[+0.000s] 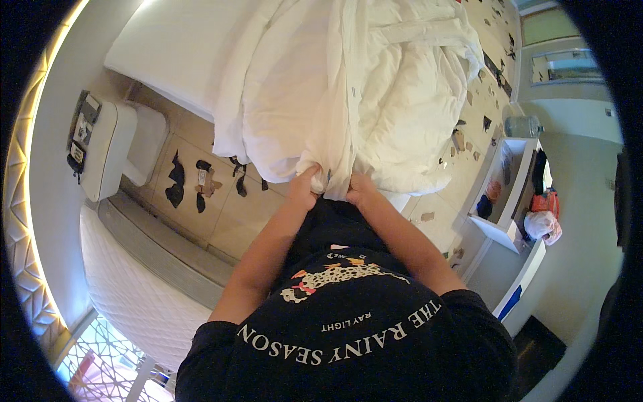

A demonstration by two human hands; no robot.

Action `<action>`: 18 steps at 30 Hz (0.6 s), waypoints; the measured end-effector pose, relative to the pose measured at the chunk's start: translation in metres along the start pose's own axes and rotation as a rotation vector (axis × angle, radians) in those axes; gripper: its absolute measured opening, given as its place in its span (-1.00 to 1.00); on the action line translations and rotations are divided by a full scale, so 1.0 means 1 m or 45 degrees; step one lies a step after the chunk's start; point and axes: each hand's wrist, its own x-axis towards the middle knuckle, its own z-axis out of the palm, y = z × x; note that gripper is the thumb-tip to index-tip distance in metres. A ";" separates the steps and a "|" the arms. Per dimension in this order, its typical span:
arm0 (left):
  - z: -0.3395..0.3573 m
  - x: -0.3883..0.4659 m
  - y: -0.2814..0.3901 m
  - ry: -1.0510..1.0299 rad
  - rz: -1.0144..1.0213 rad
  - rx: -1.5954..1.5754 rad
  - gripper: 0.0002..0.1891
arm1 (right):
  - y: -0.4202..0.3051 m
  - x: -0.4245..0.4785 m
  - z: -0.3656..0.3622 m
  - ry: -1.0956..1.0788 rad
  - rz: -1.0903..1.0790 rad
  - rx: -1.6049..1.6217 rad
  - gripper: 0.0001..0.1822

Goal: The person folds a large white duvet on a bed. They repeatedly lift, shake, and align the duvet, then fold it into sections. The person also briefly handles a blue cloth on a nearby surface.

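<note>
A white duvet lies in loose folds over a bed with a white mattress or sheet. Its near edge hangs down in front of my body. My left hand grips a bunched piece of this edge, the fingers partly hidden in the cloth. A short way to its right, my right hand is closed on the edge too, with its fingertips covered by fabric. Between the two hands runs a flat band of white cover cloth, and the thicker filling bulges out on both sides.
Dark scraps and cardboard pieces litter the tiled floor. At left a white nightstand bears a telephone; a quilted second bed stands behind. To the right are a white shelf unit, bags and a water jug.
</note>
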 end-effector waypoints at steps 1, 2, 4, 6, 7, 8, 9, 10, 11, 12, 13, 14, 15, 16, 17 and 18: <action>0.013 -0.012 0.011 -0.082 -0.040 -0.110 -0.60 | -0.002 0.005 -0.004 -0.019 -0.105 0.136 -0.66; 0.023 -0.017 0.016 -0.164 -0.080 -0.219 -0.60 | -0.011 0.006 -0.013 0.020 -0.080 0.258 -0.63; 0.026 -0.013 0.019 -0.269 -0.041 -0.365 -0.58 | -0.030 -0.015 0.024 0.194 -0.150 0.082 -0.64; 0.039 -0.017 0.016 -0.343 0.094 -0.276 -0.55 | -0.041 -0.032 0.032 0.083 -0.388 -0.310 -0.65; 0.051 -0.029 0.014 -0.358 0.220 -0.128 -0.55 | -0.041 -0.042 0.025 -0.121 -0.575 -0.626 -0.65; 0.057 -0.030 0.014 -0.353 0.211 -0.143 -0.54 | -0.045 -0.045 0.025 -0.130 -0.590 -0.609 -0.66; 0.062 -0.031 0.013 -0.347 0.205 -0.159 -0.54 | -0.048 -0.049 0.028 -0.142 -0.603 -0.595 -0.66; 0.065 -0.025 0.017 -0.321 0.066 -0.339 -0.53 | -0.055 -0.047 0.038 0.043 -0.439 -0.253 -0.66; 0.069 -0.021 0.020 -0.295 -0.073 -0.519 -0.53 | -0.060 -0.047 0.045 0.225 -0.267 0.085 -0.66; 0.070 -0.020 0.020 -0.376 -0.081 -0.499 -0.53 | -0.061 -0.049 0.042 0.156 -0.154 0.102 -0.65; 0.071 -0.019 0.020 -0.458 -0.086 -0.479 -0.54 | -0.062 -0.050 0.040 0.086 -0.040 0.119 -0.65; 0.073 -0.019 0.018 -0.540 -0.089 -0.460 -0.55 | -0.064 -0.050 0.038 0.016 0.076 0.133 -0.64; 0.078 -0.023 0.019 -0.516 -0.055 -0.415 -0.55 | -0.065 -0.050 0.039 -0.111 0.112 0.069 -0.63; 0.091 -0.031 0.022 -0.495 -0.018 -0.363 -0.55 | -0.070 -0.047 0.043 -0.244 0.145 0.008 -0.62; 0.103 -0.039 0.027 -0.474 0.018 -0.311 -0.56 | -0.075 -0.046 0.049 -0.378 0.177 -0.053 -0.61; 0.110 -0.048 0.036 -0.485 0.102 -0.190 -0.57 | -0.083 -0.052 0.061 -0.420 0.148 -0.151 -0.59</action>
